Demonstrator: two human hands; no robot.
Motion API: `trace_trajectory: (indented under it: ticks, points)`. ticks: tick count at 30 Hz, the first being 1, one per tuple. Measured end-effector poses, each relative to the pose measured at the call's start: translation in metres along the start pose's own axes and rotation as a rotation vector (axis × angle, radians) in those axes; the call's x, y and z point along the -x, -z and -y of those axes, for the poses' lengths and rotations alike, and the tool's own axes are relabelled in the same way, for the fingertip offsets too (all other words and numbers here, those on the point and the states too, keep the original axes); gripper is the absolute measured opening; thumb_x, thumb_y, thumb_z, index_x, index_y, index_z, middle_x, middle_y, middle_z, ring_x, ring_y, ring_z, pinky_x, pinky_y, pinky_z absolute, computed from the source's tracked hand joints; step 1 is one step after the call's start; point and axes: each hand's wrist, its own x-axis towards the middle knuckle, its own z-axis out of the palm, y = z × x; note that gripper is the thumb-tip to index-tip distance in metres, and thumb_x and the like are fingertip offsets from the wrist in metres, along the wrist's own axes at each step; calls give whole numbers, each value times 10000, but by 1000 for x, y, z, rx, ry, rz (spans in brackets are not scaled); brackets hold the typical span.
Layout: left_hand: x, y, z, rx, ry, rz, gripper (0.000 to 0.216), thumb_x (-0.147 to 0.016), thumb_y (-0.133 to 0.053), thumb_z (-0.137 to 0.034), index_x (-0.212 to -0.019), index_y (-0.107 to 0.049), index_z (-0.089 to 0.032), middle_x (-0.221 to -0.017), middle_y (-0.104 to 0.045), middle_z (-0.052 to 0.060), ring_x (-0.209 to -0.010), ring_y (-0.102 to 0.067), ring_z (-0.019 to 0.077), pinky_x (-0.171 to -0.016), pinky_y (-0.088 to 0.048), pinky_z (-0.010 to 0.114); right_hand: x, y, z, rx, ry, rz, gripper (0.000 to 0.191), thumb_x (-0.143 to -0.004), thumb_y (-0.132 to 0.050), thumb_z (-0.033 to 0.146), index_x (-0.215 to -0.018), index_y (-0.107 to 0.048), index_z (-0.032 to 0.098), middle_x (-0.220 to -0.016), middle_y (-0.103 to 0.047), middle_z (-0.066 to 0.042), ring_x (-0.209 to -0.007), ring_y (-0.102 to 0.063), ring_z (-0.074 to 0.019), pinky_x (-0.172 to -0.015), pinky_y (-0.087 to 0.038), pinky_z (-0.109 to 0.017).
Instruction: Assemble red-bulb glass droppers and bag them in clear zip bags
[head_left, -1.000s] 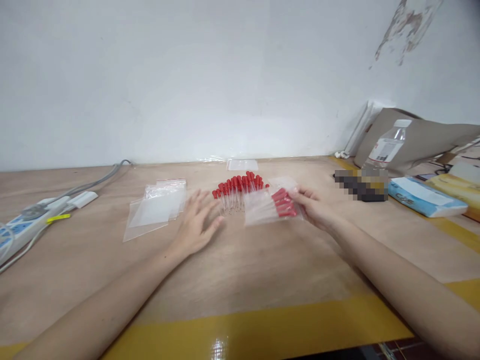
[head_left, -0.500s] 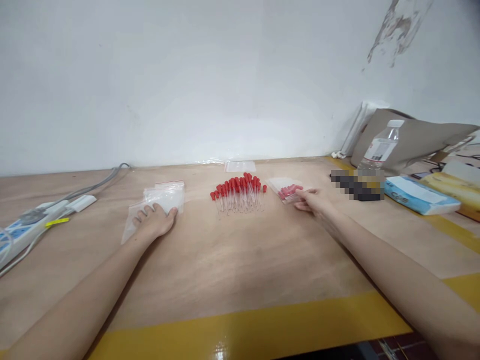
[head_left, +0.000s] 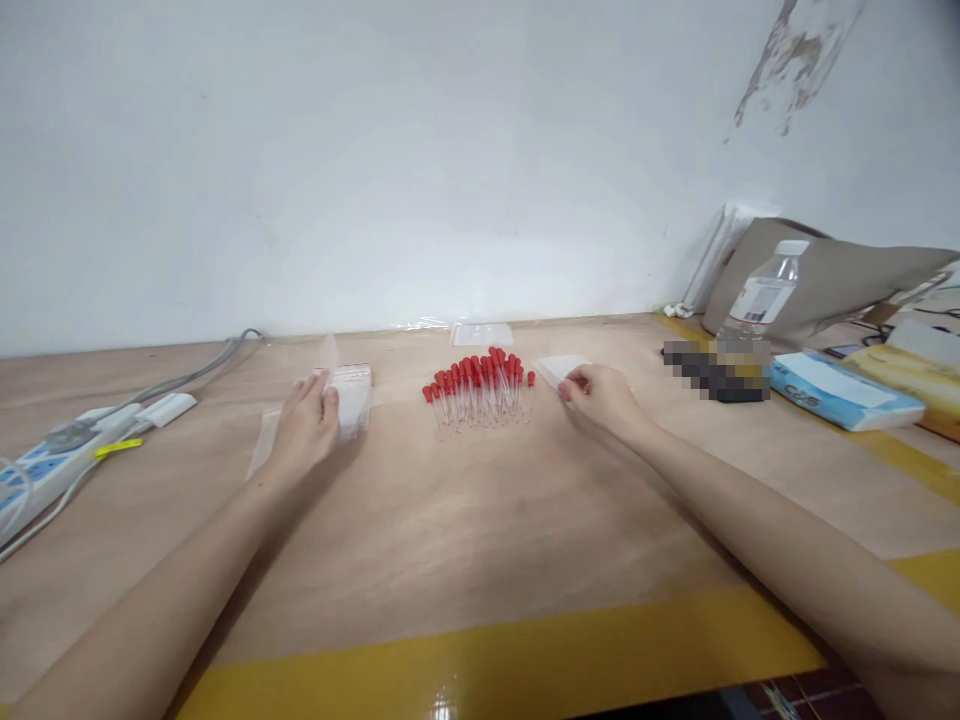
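Glass droppers with red rubber bulbs (head_left: 487, 385) lie fanned in a pile mid-table, between my hands. At the left, my left hand (head_left: 306, 425) pinches a clear zip bag (head_left: 330, 352), which stands up above its fingers. Beneath that hand lie more clear zip bags (head_left: 356, 400) with red seal lines. My right hand (head_left: 602, 396) is over a clear, whitish bag (head_left: 555, 368) right of the droppers, its fingers closed together. A bit of pinkish red shows at those fingertips; what they grip is mostly hidden.
Another flat clear bag (head_left: 481, 335) lies by the wall. A power strip (head_left: 45, 480) with cables is at far left. On the right are a water bottle (head_left: 765, 290), a pixelated dark object (head_left: 712, 372), a blue tissue pack (head_left: 844, 390) and a grey bag (head_left: 840, 275).
My left hand, spread flat on the bags before, has closed and raised one bag's edge. My right hand has moved slightly left, covering the pinkish-red pieces that were visible at its fingertips.
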Motion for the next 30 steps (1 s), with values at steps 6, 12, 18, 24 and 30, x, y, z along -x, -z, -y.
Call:
trace_trajectory:
  ticks: [6,12,18,24,30]
  points:
    - [56,-2,-74,176,-636,303,439,-928,-225,-361,-1349,-308,-270,-1450,-208,14,-1324,-185,230,-1072,-188,459,-39,-28,30,126,-175,198,250,-770,-480,267,-904,-617,107,-895,-648,-164,-843,-595,-238,-689,-424,-289]
    - [72,-7,-87,213,-870,550,677,-798,-469,-545,-1375,-229,-285,-1458,-146,67,-1324,-138,305,-1057,-163,514,-59,-51,36,124,-288,302,214,-724,-560,264,-815,-644,89,-795,-651,-204,-787,-623,-274,-619,-453,-299]
    - [72,-6,-88,273,-778,483,409,-921,-309,-324,-1322,-358,-265,-1445,-222,28,-1337,-134,227,-1085,-149,464,-62,-43,38,80,-325,317,241,-631,-622,150,-862,-628,82,-795,-646,-192,-762,-624,-289,-602,-463,-311]
    - [73,-11,-88,354,-704,474,414,-884,-388,-281,-1295,-403,-234,-1387,-339,66,-1279,-300,217,-1041,-298,420,-28,-9,28,-266,-253,170,447,-819,-401,270,-1233,-340,112,-732,-606,-62,-570,-584,-155,-528,-469,-266]
    - [72,-14,-87,346,-713,471,429,-884,-399,-324,-1308,-383,-256,-1383,-350,63,-1266,-324,224,-1032,-305,432,33,-13,17,-925,-262,33,488,-748,-488,383,-1160,-283,222,-738,-490,33,-491,-530,-90,-507,-507,-264]
